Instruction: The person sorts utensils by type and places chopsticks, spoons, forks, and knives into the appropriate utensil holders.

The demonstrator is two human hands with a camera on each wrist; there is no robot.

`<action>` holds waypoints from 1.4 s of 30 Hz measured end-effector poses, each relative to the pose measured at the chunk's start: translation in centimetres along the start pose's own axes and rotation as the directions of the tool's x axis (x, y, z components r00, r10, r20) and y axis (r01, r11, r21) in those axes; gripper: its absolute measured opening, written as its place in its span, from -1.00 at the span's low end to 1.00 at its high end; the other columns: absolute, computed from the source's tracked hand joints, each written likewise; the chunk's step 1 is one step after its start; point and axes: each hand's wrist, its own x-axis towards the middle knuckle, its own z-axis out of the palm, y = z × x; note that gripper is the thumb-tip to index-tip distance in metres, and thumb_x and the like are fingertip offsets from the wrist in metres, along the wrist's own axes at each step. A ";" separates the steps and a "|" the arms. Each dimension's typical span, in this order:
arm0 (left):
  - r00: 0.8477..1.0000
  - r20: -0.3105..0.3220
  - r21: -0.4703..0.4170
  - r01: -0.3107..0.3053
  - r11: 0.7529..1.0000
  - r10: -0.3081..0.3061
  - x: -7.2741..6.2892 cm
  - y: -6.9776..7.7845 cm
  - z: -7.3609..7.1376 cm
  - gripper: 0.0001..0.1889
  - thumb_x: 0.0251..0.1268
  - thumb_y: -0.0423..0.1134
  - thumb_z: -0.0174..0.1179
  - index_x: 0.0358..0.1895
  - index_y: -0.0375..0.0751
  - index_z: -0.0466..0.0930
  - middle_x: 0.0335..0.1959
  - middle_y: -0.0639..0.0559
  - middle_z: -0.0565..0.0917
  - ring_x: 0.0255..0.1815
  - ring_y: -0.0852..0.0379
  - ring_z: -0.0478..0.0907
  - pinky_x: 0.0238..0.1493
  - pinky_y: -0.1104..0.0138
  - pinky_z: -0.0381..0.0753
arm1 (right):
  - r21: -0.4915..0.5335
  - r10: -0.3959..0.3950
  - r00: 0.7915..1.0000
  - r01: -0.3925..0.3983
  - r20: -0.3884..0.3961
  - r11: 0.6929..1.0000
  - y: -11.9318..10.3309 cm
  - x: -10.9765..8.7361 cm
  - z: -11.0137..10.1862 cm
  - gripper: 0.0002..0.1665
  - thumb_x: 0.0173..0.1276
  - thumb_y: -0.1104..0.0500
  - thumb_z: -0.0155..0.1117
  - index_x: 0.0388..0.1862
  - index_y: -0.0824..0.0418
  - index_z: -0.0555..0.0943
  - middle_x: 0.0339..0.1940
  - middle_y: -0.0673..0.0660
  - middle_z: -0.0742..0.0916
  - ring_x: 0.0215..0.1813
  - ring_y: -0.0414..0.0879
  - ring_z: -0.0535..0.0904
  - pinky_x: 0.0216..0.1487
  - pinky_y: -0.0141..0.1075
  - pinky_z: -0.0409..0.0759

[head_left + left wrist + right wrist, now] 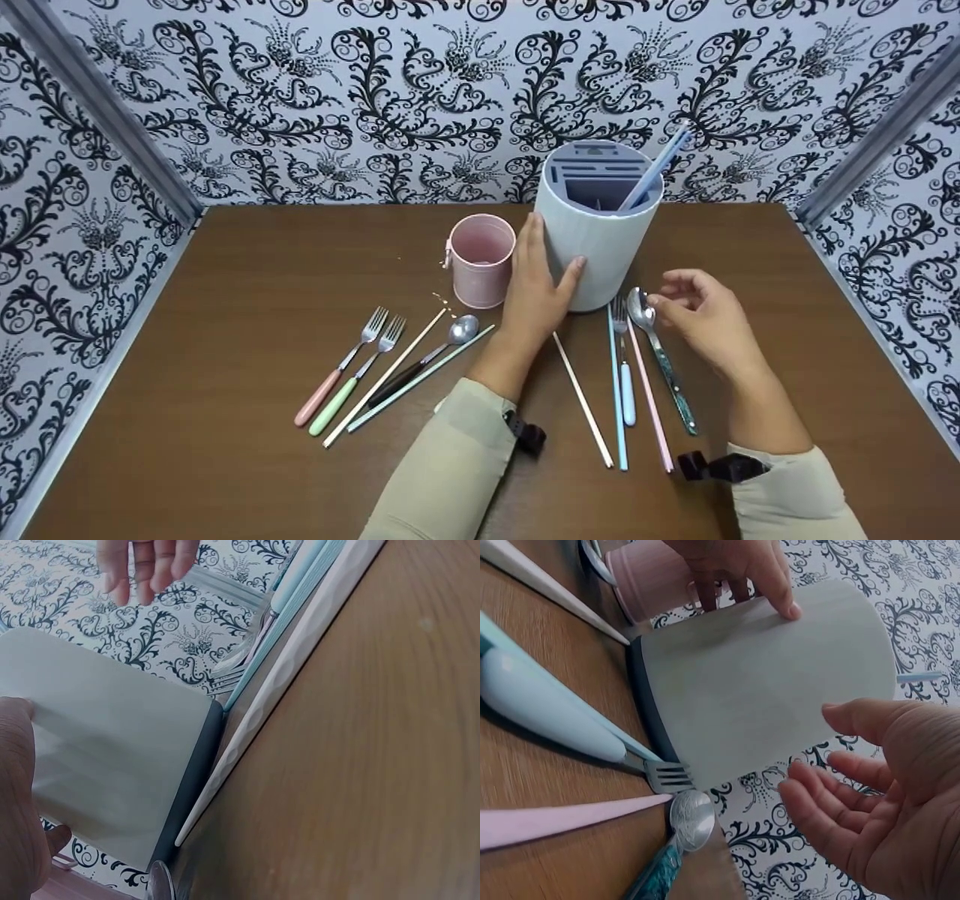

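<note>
Fingers point(536, 247) of the left hand point(536, 289) lie straight and flat against the side of the white utensil holder point(596, 247), with the thumb spread along its lower front; nothing is clasped, the palm simply presses the wall. The holder is a tall, pale cylinder with a dark band round its base and a grey slotted insert in its mouth. A light blue chopstick point(656, 169) leans out of one slot, up and away from those fingers.

Just behind the left knuckles stands a small pink cup point(480, 259), open at the top, close to the holder.

Fingertips point(810, 795) of the right hand point(701, 315) are loosely curled and hold nothing, hovering beside the holder's base. Directly beneath them rests the bowl of a spoon with a dark patterned handle point(660, 360). Next to it, towards the left hand, lie a pink chopstick point(649, 394), a fork with a pale blue handle point(622, 364), a blue chopstick point(616, 390) and a cream chopstick point(583, 401).

Well out beyond the left wrist lie two forks with pink and green handles point(349, 371), another spoon point(431, 356) and two more chopsticks point(394, 375) on the brown table point(225, 300).
</note>
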 end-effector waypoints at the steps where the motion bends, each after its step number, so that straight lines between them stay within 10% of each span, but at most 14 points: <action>1: 1.000 0.000 0.000 0.002 1.000 -0.002 0.0 0.0 0.0 -0.11 0.49 0.03 0.23 0.65 -0.33 -0.01 0.65 -0.29 0.16 0.69 -0.15 0.11 0.70 0.12 0.10 | -0.020 0.007 1.000 -0.006 0.016 1.000 0.1 0.0 -0.1 -0.40 0.49 0.08 0.35 0.34 0.40 0.47 0.11 0.36 0.66 -0.18 -0.28 0.66 -0.20 -0.49 0.70; 9: 1.000 -0.002 -0.002 0.004 1.000 -0.004 0.0 0.0 -0.1 -0.11 0.49 0.03 0.23 0.66 -0.32 -0.01 0.65 -0.29 0.17 0.69 -0.15 0.12 0.69 0.12 0.11 | -0.165 0.047 0.990 -0.025 0.129 0.986 0.8 0.4 -0.3 -0.27 0.50 -0.04 0.32 0.44 0.39 0.42 0.24 0.42 0.65 0.18 0.22 0.66 -0.05 -0.38 0.65; 22: 1.000 0.001 -0.001 0.010 1.000 -0.010 0.1 0.0 0.1 -0.11 0.50 0.05 0.22 0.66 -0.31 -0.01 0.66 -0.27 0.16 0.70 -0.13 0.10 0.70 0.13 0.10 | -0.272 0.099 0.975 -0.041 0.200 0.961 1.5 0.4 -0.3 -0.25 0.47 -0.10 0.34 0.38 0.40 0.43 0.21 0.42 0.66 0.26 0.31 0.61 0.23 0.16 0.62; 42: 1.000 0.009 -0.007 0.024 1.000 -0.024 0.1 0.0 0.2 -0.09 0.49 0.06 0.23 0.66 -0.31 -0.01 0.66 -0.27 0.15 0.69 -0.17 0.10 0.70 0.11 0.10 | -0.355 0.207 0.931 -0.092 0.301 0.930 3.4 0.4 0.6 -0.59 0.42 0.08 0.35 -0.03 0.42 0.56 -0.27 0.21 0.70 -0.47 -0.11 0.58 -0.40 -0.26 0.58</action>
